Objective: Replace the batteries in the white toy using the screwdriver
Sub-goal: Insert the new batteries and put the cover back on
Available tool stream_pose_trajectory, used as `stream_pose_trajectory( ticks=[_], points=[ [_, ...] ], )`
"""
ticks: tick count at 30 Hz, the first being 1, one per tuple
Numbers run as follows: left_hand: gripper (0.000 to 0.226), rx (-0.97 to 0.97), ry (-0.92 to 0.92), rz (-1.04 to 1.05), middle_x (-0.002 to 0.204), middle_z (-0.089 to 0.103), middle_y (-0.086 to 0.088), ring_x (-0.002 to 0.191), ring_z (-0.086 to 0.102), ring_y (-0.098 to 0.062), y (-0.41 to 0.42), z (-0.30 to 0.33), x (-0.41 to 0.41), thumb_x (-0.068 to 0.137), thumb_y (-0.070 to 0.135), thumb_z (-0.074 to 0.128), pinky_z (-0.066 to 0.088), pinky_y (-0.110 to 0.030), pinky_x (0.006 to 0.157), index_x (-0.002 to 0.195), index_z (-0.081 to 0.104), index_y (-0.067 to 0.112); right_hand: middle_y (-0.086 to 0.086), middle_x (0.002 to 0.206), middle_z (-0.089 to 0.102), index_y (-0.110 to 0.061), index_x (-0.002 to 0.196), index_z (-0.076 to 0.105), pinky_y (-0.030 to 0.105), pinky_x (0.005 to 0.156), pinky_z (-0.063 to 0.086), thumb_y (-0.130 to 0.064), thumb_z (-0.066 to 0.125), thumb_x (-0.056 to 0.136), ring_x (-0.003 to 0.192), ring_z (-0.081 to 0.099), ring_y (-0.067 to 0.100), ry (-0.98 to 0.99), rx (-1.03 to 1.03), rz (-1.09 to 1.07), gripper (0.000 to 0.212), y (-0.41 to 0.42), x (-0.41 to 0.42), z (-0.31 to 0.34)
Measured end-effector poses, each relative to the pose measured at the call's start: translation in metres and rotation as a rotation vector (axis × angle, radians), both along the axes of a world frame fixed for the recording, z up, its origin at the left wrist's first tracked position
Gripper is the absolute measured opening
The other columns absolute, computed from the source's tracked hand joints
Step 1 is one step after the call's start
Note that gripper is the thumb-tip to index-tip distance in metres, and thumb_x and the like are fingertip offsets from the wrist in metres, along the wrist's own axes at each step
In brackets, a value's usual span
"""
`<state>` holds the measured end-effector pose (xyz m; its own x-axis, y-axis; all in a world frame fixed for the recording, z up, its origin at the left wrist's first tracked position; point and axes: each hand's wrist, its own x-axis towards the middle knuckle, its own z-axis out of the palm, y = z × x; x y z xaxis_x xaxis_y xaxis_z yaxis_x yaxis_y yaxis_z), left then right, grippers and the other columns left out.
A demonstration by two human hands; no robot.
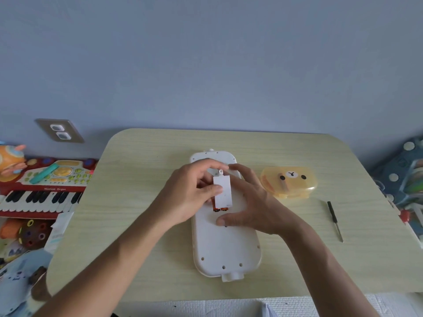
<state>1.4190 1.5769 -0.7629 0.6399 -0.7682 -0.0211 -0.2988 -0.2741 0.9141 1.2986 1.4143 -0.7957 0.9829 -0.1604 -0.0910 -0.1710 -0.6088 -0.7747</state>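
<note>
The white toy (225,245) lies face down, lengthwise, in the middle of the light wooden table (142,202). My left hand (190,193) pinches the white battery cover (223,194) and holds it tilted just above the open compartment. The orange ends of two batteries (220,209) peek out below the cover. My right hand (248,202) rests on the toy's right side, thumb pressed on its back and fingers curled around its far edge. The black-handled screwdriver (334,220) lies on the table to the right, untouched.
A yellow bear-faced plastic case (289,185) sits right of the toy, behind the screwdriver. Left of the table lie a red toy keyboard (43,191) and other toys on the floor. More toys crowd the right edge (407,179). A wall outlet (60,131) is at the back left.
</note>
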Motion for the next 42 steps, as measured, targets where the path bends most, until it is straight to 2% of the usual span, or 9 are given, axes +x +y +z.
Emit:
stream_pose_trajectory(
  ticks=[2, 6, 12, 16, 23, 27, 32, 37, 42],
  points=[
    [0.038, 0.051, -0.044, -0.024, 0.073, 0.066, 0.003, 0.060, 0.069, -0.011, 0.001, -0.003, 0.000, 0.085, 0.009, 0.075, 0.056, -0.026, 0.068, 0.109, 0.070, 0.038, -0.022, 0.154, 0.012, -0.067, 0.136, 0.032, 0.022, 0.100, 0.037, -0.052, 0.089, 0.063, 0.135, 0.029, -0.001, -0.001, -0.003, -0.005, 0.094, -0.001, 0.000, -0.001],
    [0.038, 0.086, -0.088, -0.009, 0.076, 0.063, 0.004, 0.059, 0.069, -0.008, 0.002, -0.004, 0.000, 0.085, 0.012, 0.077, 0.051, -0.017, 0.066, 0.112, 0.071, 0.037, -0.024, 0.154, 0.012, -0.059, 0.145, 0.031, 0.021, 0.100, 0.036, -0.054, 0.088, 0.062, 0.133, 0.029, -0.001, 0.003, -0.019, -0.009, 0.101, -0.002, 0.000, -0.004],
    [0.038, 0.072, -0.086, 0.026, 0.075, 0.064, 0.005, 0.063, 0.071, -0.013, 0.001, -0.008, 0.002, 0.084, 0.010, 0.077, 0.059, -0.028, 0.072, 0.112, 0.071, 0.036, -0.026, 0.152, 0.012, -0.054, 0.149, 0.030, 0.015, 0.097, 0.036, -0.054, 0.089, 0.062, 0.133, 0.030, -0.003, 0.005, -0.009, -0.012, 0.105, -0.003, 0.000, -0.007],
    [0.037, 0.085, -0.116, 0.019, 0.076, 0.064, 0.004, 0.061, 0.070, -0.008, 0.000, -0.007, 0.000, 0.084, 0.012, 0.077, 0.051, -0.015, 0.067, 0.113, 0.071, 0.035, -0.026, 0.152, 0.012, -0.056, 0.148, 0.031, 0.009, 0.092, 0.035, -0.054, 0.089, 0.062, 0.132, 0.030, -0.003, 0.008, -0.011, -0.010, 0.104, -0.004, -0.001, -0.007],
    [0.039, 0.122, -0.208, -0.015, 0.079, 0.063, 0.006, 0.069, 0.064, 0.003, 0.002, -0.003, -0.003, 0.084, 0.017, 0.078, 0.043, -0.005, 0.066, 0.119, 0.070, 0.034, -0.024, 0.153, 0.012, -0.057, 0.147, 0.031, 0.023, 0.100, 0.038, -0.057, 0.088, 0.062, 0.136, 0.029, 0.003, 0.012, -0.021, -0.006, 0.102, -0.003, -0.001, -0.005],
    [0.046, 0.156, -0.358, -0.032, 0.089, 0.058, 0.014, 0.077, 0.059, 0.002, 0.004, -0.006, -0.005, 0.082, 0.024, 0.080, 0.044, -0.008, 0.072, 0.125, 0.066, 0.034, -0.025, 0.152, 0.012, -0.051, 0.151, 0.031, 0.022, 0.101, 0.038, -0.056, 0.088, 0.062, 0.134, 0.029, 0.000, 0.027, -0.019, -0.014, 0.106, -0.003, -0.001, -0.004],
    [0.049, 0.138, -0.439, -0.017, 0.107, 0.058, 0.010, 0.079, 0.056, -0.001, 0.006, -0.012, -0.004, 0.079, 0.025, 0.083, 0.042, -0.008, 0.076, 0.125, 0.069, 0.027, -0.025, 0.153, 0.012, -0.039, 0.155, 0.029, 0.021, 0.102, 0.036, -0.055, 0.087, 0.062, 0.136, 0.028, -0.002, 0.041, -0.019, -0.024, 0.112, -0.002, -0.001, -0.005],
    [0.022, 0.076, -0.652, -0.031, 0.101, 0.074, 0.005, 0.098, 0.063, -0.016, 0.010, -0.023, -0.007, 0.077, 0.024, 0.083, 0.047, -0.026, 0.090, 0.098, 0.082, 0.019, -0.028, 0.151, 0.013, -0.035, 0.156, 0.029, 0.018, 0.100, 0.036, -0.057, 0.086, 0.060, 0.133, 0.028, -0.004, 0.048, -0.009, -0.028, 0.114, -0.001, -0.001, -0.003],
    [0.016, 0.048, -0.747, -0.052, 0.099, 0.074, 0.004, 0.099, 0.062, -0.017, 0.014, -0.030, -0.008, 0.081, 0.026, 0.078, 0.047, -0.027, 0.091, 0.095, 0.082, 0.019, -0.027, 0.152, 0.013, -0.035, 0.156, 0.030, 0.021, 0.103, 0.037, -0.057, 0.087, 0.060, 0.136, 0.029, -0.002, 0.049, -0.007, -0.033, 0.114, -0.002, -0.001, -0.003]
  ],
)
